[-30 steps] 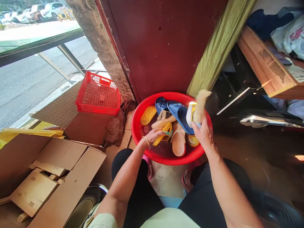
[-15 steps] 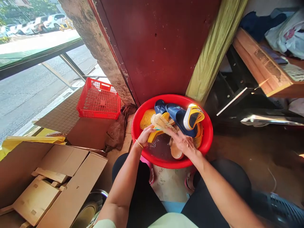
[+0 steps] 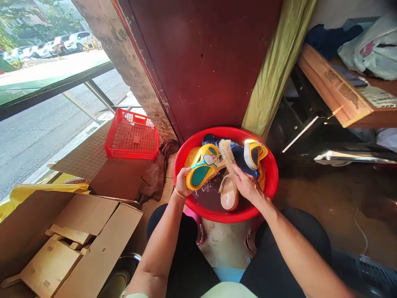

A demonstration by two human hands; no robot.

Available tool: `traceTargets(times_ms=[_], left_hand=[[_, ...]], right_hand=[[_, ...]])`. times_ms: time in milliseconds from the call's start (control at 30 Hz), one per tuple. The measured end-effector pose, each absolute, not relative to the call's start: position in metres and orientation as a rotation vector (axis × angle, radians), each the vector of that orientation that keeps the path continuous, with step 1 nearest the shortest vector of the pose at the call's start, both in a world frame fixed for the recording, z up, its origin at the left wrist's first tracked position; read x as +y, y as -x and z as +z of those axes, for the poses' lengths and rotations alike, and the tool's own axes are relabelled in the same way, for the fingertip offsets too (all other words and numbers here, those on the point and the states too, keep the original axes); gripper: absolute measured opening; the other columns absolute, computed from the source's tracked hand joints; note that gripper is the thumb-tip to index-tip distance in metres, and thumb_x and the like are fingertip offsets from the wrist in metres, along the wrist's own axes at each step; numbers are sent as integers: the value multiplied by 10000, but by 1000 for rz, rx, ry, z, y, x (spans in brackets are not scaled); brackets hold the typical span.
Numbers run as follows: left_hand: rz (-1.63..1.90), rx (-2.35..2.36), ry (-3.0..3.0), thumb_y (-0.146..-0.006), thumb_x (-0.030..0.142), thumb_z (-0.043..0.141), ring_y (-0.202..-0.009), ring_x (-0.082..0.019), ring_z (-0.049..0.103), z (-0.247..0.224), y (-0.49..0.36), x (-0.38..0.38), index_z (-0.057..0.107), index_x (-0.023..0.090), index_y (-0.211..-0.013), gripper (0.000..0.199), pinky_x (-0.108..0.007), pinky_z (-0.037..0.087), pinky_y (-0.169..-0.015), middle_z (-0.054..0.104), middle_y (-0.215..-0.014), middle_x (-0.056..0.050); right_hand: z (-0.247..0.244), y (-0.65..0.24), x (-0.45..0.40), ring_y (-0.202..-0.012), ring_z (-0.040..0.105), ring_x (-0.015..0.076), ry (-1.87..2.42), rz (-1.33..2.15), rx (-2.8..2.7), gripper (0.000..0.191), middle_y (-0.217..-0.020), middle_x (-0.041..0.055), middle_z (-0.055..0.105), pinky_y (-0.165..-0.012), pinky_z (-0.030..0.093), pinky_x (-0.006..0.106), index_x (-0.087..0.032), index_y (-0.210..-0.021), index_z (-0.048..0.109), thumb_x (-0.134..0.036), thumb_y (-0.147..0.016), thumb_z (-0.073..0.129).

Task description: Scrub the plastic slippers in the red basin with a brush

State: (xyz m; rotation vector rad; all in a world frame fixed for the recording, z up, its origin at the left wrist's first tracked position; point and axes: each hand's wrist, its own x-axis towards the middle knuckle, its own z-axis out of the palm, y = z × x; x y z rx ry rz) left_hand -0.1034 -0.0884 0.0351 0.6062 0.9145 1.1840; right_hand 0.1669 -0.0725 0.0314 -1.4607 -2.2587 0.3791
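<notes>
The left hand [image 3: 182,182], low in the middle of the frame, has its fingers clamped on the heel end of a yellow sandal [image 3: 202,167], lifted sole-up over the red basin [image 3: 271,182]. Just right of it, the right hand [image 3: 246,185] is closed round the handle of a scrubbing brush [image 3: 228,154], whose bristles seem to touch the sandal's toe end, though the contact is hard to make out. Below the brush a beige sandal [image 3: 228,193] lies in the water. Blue slippers [image 3: 237,154] and another yellow sandal [image 3: 254,152] crowd the basin's far side. A red basket [image 3: 132,136] sits at centre left, and a cardboard box [image 3: 71,236] at lower left
</notes>
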Motion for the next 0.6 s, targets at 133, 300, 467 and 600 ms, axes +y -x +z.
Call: traceTargets(times_ms=[133,300,467,600], left_hand=[[1108,784,-531,-777,552,562,-1059,-377,686,34,94,-90,675,106,-1171,606,-561,565,-859,751,-1033,-172],[1267,831,-525,-811,507,661,-1148,-334,653,30,84,-84,646,171,-1235,542,-492,547,-950,717,-1195,-127],[1433,862,-426,-836,481,632,-1017,-283,701,30,102,-70,606,156,-1309,575,-439,564,-901,734,-1126,-123],[1344,951,-309,-852,416,656,-841,-235,718,17,96,-70,648,125,-1245,489,-359,575,-798,756,-958,-105]], right_hand=[[30,-163,-77,-1199,655,235,1279,471,-2228,536,-1354,114,664,-984,544,343,-178,-1536,429,-266,-1010,377],[34,-165,-92,-971,748,234,1394,608,-2400,534,-1087,55,782,-787,568,299,-283,-1513,470,-266,-980,440],[47,-173,-113,-853,756,216,1334,828,-2587,569,-1008,21,794,-723,521,266,-347,-1524,441,-269,-961,463],[56,-165,-118,-935,742,227,1320,981,-2573,584,-1093,63,778,-795,505,275,-301,-1558,393,-299,-976,443]])
